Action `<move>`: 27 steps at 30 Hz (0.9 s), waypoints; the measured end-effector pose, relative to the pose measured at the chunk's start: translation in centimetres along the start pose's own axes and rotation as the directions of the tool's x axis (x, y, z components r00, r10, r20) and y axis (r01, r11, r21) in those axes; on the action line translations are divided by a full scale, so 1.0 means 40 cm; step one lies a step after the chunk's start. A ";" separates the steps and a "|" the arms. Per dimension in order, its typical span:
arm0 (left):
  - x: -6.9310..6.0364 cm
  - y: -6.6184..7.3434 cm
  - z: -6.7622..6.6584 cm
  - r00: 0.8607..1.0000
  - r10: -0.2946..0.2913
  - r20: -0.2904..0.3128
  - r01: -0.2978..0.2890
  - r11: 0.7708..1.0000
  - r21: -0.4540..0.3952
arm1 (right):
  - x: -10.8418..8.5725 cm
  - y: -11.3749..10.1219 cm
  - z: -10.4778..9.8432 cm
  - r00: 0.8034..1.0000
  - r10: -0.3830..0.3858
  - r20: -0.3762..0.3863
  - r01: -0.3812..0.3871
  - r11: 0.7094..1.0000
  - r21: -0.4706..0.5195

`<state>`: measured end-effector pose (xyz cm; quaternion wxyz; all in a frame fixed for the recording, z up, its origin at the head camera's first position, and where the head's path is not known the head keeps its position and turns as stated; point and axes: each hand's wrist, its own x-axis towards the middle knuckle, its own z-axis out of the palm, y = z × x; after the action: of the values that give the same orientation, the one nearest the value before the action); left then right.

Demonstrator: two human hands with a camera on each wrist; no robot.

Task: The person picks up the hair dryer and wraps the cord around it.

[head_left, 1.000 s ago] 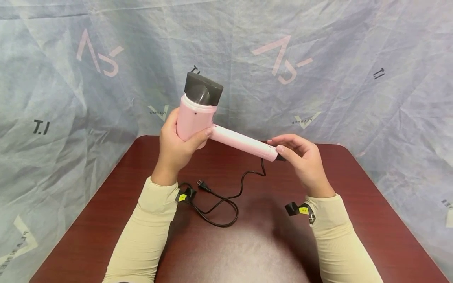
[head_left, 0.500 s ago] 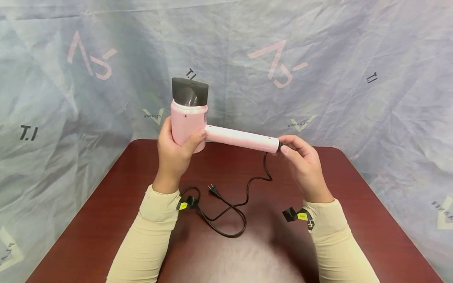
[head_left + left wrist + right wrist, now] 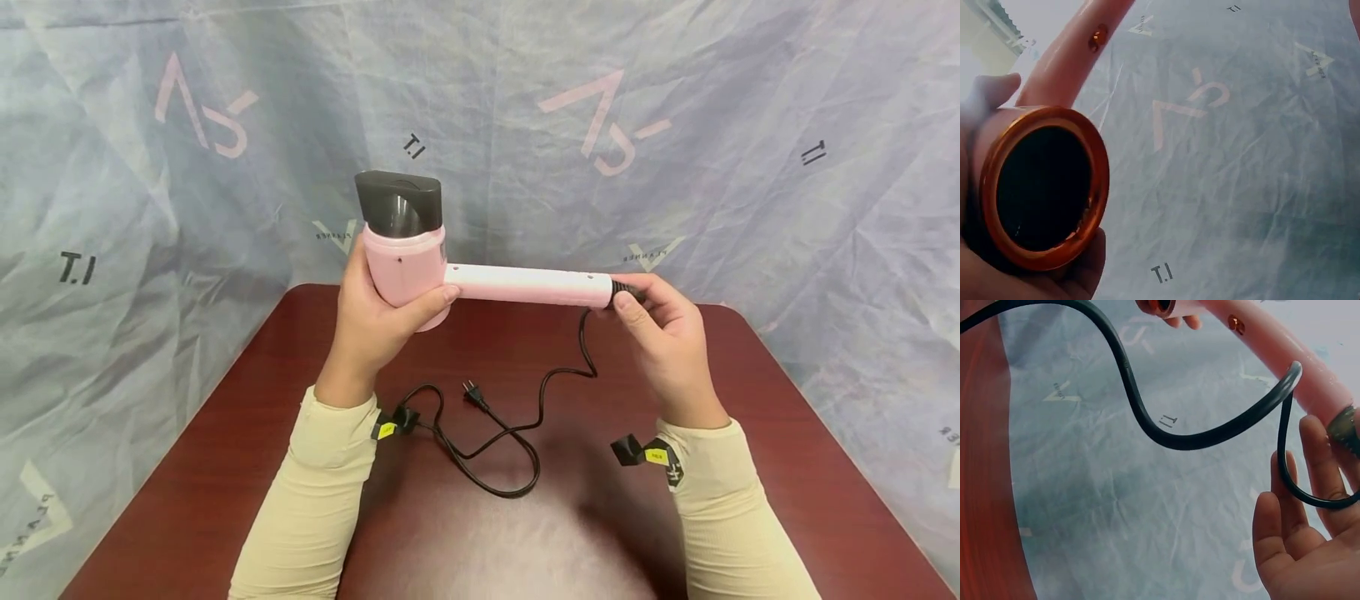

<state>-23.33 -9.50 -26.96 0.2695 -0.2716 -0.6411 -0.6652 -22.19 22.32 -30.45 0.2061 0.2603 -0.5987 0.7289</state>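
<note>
A pink hair dryer (image 3: 405, 271) with a black nozzle (image 3: 400, 204) is held up above the table, nozzle upward and handle (image 3: 528, 285) pointing right, nearly level. My left hand (image 3: 371, 321) grips its body, thumb across the front near the handle joint. At the handle's end, my right hand (image 3: 671, 346) pinches the black cord sleeve (image 3: 622, 292) between thumb and fingers. In the left wrist view the dryer's orange-rimmed round end (image 3: 1102, 175) faces the camera. The right wrist view shows the black cord (image 3: 1185, 442) looping past the other fingers.
On the dark red table (image 3: 480, 550), the cord (image 3: 498, 492) lies in a loop, with its two-prong plug (image 3: 474, 395) near the middle. A printed grey cloth (image 3: 480, 108) hangs behind and at both sides.
The handle has swung up from a downward slant to nearly level. My right hand has shifted right, to the cord sleeve, and the loop of cord has slid right on the table.
</note>
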 end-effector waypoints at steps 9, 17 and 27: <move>-0.003 0.009 0.011 0.983 0.141 -0.120 -0.142 0.990 0.006 | -0.003 -0.004 0.020 0.997 0.077 0.012 -0.076 0.991 -0.106; -0.003 0.019 0.004 0.963 0.183 -0.197 -0.195 0.980 -0.042 | -0.004 0.004 0.049 0.976 0.198 0.085 -0.171 0.952 -0.253; 0.010 0.026 -0.010 0.948 0.200 -0.248 -0.236 0.964 -0.123 | -0.015 0.011 0.069 0.959 0.244 0.142 -0.170 0.901 -0.400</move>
<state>-22.89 -9.95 -25.94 0.3936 -0.2807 -0.5186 -0.7052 -21.64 19.53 -30.76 0.1167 0.2174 -0.7706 0.5876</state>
